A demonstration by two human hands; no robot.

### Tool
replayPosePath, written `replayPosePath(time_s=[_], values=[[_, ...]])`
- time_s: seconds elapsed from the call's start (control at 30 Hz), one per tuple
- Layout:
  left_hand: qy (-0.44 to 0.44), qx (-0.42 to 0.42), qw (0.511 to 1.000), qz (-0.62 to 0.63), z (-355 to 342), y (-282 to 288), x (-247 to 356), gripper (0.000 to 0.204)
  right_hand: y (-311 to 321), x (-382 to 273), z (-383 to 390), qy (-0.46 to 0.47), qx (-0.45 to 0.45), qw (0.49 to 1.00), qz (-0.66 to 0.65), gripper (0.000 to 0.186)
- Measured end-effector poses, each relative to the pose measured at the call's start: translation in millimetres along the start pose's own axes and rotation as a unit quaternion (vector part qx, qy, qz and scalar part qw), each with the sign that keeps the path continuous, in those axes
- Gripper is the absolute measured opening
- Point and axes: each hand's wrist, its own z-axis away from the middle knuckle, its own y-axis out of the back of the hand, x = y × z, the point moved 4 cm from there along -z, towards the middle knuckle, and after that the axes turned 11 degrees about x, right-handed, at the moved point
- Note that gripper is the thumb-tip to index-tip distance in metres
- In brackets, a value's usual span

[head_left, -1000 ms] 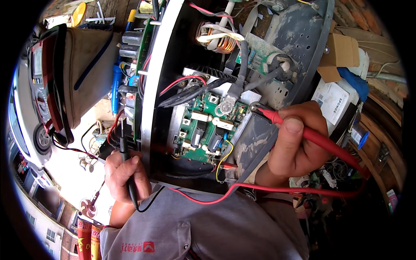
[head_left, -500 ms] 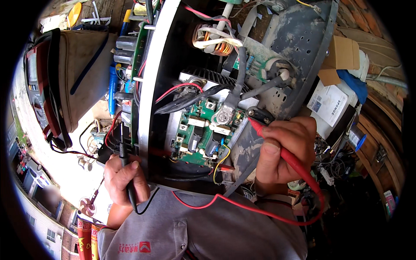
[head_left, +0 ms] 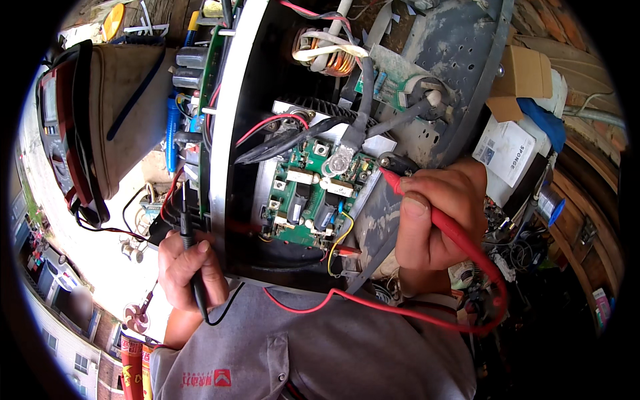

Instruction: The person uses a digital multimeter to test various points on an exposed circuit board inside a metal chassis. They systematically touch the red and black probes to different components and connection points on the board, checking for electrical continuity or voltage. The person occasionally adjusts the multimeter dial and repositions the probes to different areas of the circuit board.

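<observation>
My left hand (head_left: pixel 192 272) is closed round a black multimeter probe (head_left: pixel 187 235), its metal tip pointing up beside the pale frame edge of an opened electrical machine. In my right hand (head_left: pixel 443 217) is a red multimeter probe (head_left: pixel 393 181), held like a pen. Its tip is at or close to the black terminal piece (head_left: pixel 398 164) by the green circuit board (head_left: pixel 303 223); contact is hard to tell. Thick dark cables meet at a metal lug (head_left: pixel 338 162) on that board. The multimeter (head_left: pixel 53 127) stands at the far left against a tan bag.
A copper-wound coil (head_left: pixel 327 53) and a finned heat sink (head_left: pixel 320 110) sit inside the dusty metal casing (head_left: pixel 460 73). The red lead (head_left: pixel 400 315) loops in front of my shirt. To the right are a cardboard box (head_left: pixel 523 73), a white package (head_left: pixel 505 150) and tangled wires.
The machine and surroundings have shifted slightly up and left in the picture. Both hands keep their probes in nearly the same places; the red lead's loop has swung a little.
</observation>
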Motion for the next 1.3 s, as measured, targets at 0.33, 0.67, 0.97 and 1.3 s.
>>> replayPosePath(time_s=[0.33,0.67,0.97,1.3], values=[[-0.04,-0.159,0.971,0.172,-52,-29,24,0.026,3,7,-4,0.073,-0.001,0.997,0.026,0.015],[0.159,-0.154,0.958,0.184,-59,-75,28,0.022,1,9,-2,0.079,0.024,0.997,0.002,0.015],[0.225,-0.231,0.935,0.148,-71,-74,33,0.019,1,8,-3,0.074,0.021,0.997,0.007,0.015],[0.232,-0.231,0.934,0.145,-72,-73,33,0.018,0,8,-4,0.074,0.016,0.997,0.004,0.014]])
